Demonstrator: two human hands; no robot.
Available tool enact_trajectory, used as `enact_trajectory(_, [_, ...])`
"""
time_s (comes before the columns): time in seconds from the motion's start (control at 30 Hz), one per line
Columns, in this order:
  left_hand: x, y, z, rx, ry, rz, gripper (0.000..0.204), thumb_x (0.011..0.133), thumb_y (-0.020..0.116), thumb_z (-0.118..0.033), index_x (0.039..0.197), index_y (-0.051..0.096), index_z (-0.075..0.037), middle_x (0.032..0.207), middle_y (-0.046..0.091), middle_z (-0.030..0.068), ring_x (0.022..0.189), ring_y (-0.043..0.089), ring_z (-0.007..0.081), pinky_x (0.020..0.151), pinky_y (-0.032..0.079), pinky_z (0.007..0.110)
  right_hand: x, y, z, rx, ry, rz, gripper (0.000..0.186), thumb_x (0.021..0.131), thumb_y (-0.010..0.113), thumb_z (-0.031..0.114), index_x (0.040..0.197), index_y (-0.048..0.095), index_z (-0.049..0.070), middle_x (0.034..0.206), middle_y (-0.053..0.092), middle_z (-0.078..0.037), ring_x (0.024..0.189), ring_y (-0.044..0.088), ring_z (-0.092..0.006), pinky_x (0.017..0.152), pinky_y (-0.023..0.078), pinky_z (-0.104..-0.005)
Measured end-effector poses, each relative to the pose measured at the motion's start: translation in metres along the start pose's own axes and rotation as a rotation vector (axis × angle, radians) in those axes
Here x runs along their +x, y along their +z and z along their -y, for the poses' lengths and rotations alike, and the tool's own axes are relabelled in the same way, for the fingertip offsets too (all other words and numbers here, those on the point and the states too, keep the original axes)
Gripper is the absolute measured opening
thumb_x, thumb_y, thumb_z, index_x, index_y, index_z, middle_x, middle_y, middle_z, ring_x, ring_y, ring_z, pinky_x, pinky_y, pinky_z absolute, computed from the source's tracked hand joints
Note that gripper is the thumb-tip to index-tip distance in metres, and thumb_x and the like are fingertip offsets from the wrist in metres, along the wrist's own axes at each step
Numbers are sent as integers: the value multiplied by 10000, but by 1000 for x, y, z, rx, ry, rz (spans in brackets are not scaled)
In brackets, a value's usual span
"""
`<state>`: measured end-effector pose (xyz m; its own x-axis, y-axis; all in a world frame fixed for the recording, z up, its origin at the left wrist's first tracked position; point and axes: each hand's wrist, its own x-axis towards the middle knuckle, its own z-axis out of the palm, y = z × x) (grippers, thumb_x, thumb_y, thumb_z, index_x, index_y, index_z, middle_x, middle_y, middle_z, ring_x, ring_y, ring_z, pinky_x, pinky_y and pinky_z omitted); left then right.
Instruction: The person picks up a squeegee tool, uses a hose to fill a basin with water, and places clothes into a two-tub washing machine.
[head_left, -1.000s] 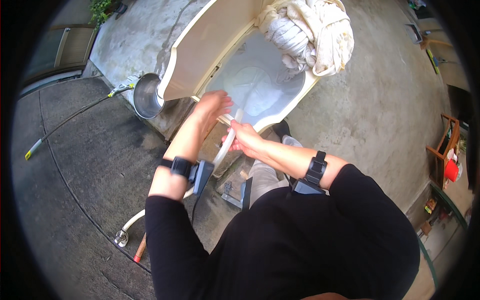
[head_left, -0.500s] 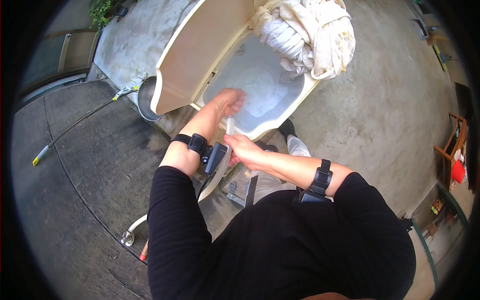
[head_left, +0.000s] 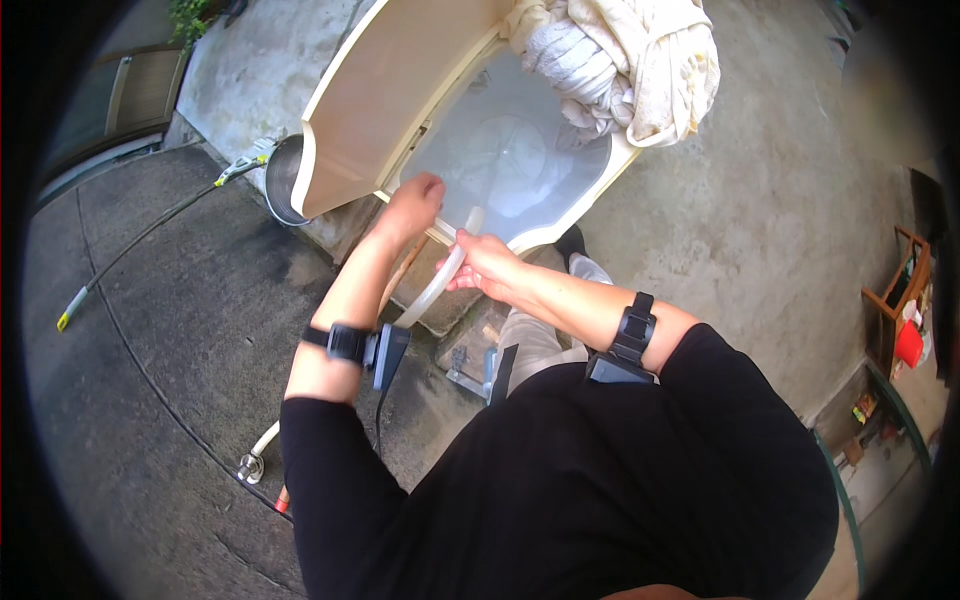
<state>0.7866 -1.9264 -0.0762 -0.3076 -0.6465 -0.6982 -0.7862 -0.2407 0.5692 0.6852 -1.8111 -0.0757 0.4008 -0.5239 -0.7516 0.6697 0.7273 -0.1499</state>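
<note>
My right hand (head_left: 485, 265) is closed around a translucent white hose (head_left: 442, 275), whose end reaches over the near rim of a cream tub (head_left: 570, 225). My left hand (head_left: 418, 203) is curled at the tub's near left, just left of the hose end; what is in its fingers, if anything, is hidden. Inside the tub is bluish, cloudy water (head_left: 510, 160). A bundle of white cloths (head_left: 650, 70) lies over the tub's far right part, and a raised cream lid (head_left: 375, 110) stands along the left.
Behind the lid sits a metal basin (head_left: 285, 185). A dark hose (head_left: 170, 215) crosses the pavement at left. A white hose with a metal fitting (head_left: 251, 465) lies at lower left beside a red-tipped wooden stick (head_left: 283, 498). Wooden furniture (head_left: 890, 290) stands at right.
Over the last second my left hand first reached further into the tub, then drew back left toward the rim with its fingers more curled. My right hand still holds the hose, shifting slightly.
</note>
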Motion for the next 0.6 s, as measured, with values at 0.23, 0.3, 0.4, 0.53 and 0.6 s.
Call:
enact_trajectory(0.23, [-106, 2, -2, 636, 316, -26, 398, 784, 536, -209, 1149, 439, -85, 862, 572, 196, 781, 564, 342, 660, 455, 388, 22, 3, 2, 187, 69, -136, 373, 910, 264, 270, 984, 402, -68, 826, 546, -206, 713, 566, -302, 616, 489, -388])
enact_trajectory(0.3, [-112, 7, 10, 654, 336, -60, 433, 782, 534, -229, 1186, 407, -138, 907, 560, 191, 776, 555, 353, 657, 453, 406, 26, 5, 1, 205, 79, -164, 371, 910, 263, 266, 990, 402, -69, 818, 546, -206, 714, 565, -302, 618, 489, -390])
enact_trajectory(0.4, [-113, 18, 2, 761, 283, -102, 411, 792, 512, -242, 1185, 420, -167, 951, 539, 179, 798, 558, 338, 657, 458, 398, 31, 4, -2, 198, 64, -234, 361, 909, 264, 249, 981, 416, -70, 792, 544, -207, 723, 565, -310, 629, 493, -390])
enact_trajectory(0.53, [-108, 20, 19, 601, 394, -53, 336, 795, 489, -188, 1124, 486, -121, 913, 560, 192, 785, 558, 344, 660, 456, 404, 26, 0, -5, 65, 93, -174, 398, 897, 297, 269, 982, 427, -97, 812, 550, -240, 728, 577, -319, 638, 508, -389])
enact_trajectory(0.6, [-107, 19, 21, 605, 340, -64, 326, 792, 483, -177, 1111, 496, -112, 864, 567, 198, 767, 560, 346, 656, 455, 410, 27, -22, 0, -191, 288, -105, 478, 884, 306, 326, 1014, 413, -121, 872, 554, -271, 726, 595, -324, 590, 525, -376])
